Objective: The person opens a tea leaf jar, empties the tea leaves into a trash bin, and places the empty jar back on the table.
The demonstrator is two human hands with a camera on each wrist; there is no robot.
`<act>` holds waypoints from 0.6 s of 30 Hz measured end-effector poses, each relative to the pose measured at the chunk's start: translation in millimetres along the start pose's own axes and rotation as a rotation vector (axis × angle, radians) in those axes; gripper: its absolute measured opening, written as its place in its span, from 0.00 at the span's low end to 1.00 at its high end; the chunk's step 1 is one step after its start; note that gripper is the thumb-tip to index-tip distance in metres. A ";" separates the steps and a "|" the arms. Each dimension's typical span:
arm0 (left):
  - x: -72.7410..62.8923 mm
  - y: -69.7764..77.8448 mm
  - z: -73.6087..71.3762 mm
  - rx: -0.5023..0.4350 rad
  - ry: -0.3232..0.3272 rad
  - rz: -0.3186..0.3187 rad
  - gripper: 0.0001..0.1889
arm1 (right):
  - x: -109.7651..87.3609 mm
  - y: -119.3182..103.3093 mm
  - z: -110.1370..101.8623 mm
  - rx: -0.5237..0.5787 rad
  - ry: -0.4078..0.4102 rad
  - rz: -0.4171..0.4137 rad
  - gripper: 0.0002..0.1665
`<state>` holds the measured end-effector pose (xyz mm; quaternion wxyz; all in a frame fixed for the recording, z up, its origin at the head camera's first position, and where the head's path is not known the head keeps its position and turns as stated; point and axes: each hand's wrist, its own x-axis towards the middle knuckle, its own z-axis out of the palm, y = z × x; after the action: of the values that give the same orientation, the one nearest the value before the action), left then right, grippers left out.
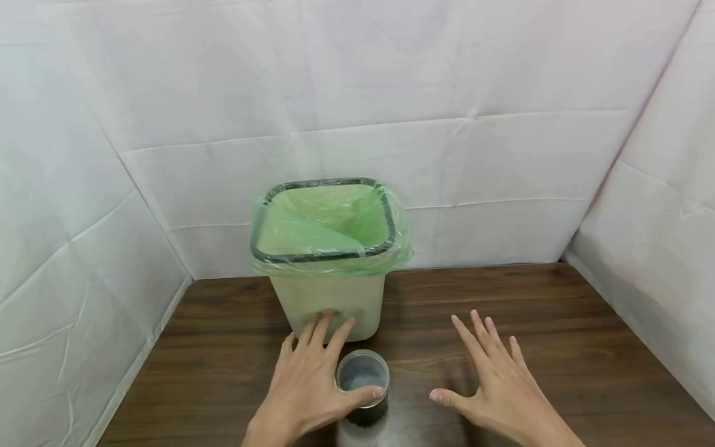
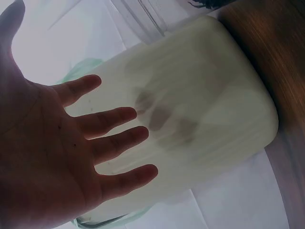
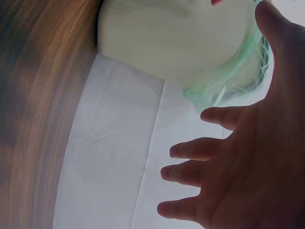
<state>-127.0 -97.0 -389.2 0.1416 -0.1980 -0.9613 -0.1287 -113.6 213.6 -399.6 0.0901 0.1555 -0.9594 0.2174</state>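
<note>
A pale trash bin (image 1: pixel 329 301) stands on the table, lined with a green plastic bag (image 1: pixel 365 217) that is folded over its dark rim. In front of it sits a small clear round container (image 1: pixel 363 367) with something dark low down. My left hand (image 1: pixel 310 382) is spread, its thumb crossing the container in the head view; whether it touches cannot be told. In the left wrist view the fingers of that hand (image 2: pixel 57 138) are apart and nothing is held. To the right, my right hand (image 1: pixel 499 382) is also spread and holds nothing.
The table (image 1: pixel 558 323) has a dark wood grain. White cloth walls (image 1: pixel 503 161) enclose it at the back and on both sides. The bin stands close to the back wall.
</note>
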 end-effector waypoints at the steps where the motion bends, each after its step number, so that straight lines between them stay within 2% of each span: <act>1: 0.5 0.7 0.2 0.000 -0.006 0.002 0.54 | -0.4 0.2 0.1 0.003 -0.002 0.002 0.65; 10: 2.9 3.8 4.8 -0.021 -0.036 0.014 0.55 | -1.1 2.2 5.3 0.012 0.015 -0.006 0.65; 18: 3.5 5.4 8.9 -0.058 -0.067 0.020 0.55 | 0.0 0.9 8.6 0.019 -0.011 -0.003 0.64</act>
<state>-129.8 -88.3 -395.3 0.1048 -0.2161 -0.9593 -0.1485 -114.7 210.5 -407.5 0.0836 0.1592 -0.9575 0.2254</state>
